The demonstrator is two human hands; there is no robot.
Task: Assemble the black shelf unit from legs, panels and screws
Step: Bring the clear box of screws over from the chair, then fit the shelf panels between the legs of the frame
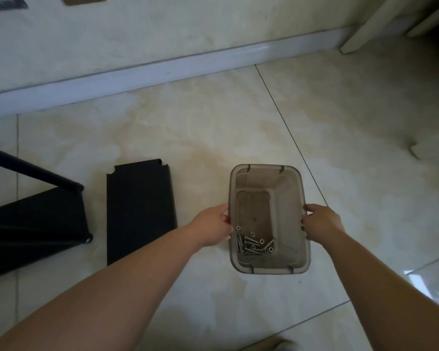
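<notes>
A translucent grey plastic bin (293, 193) stands on the tiled floor with several silver screws (255, 244) lying in its near end. My left hand (212, 228) grips the bin's left rim and my right hand (321, 224) grips its right rim. A loose black panel (140, 209) with notched corners lies flat on the floor left of the bin. Further left is the partly built black shelf unit (33, 224), lying on its side with a black leg (33, 171) sticking out towards the panel.
A wall with a pale skirting board (162, 72) runs across the back. White furniture legs (360, 34) stand at the back right, and another white foot (431, 145) is at the right edge. Bare tiles lie between bin and wall.
</notes>
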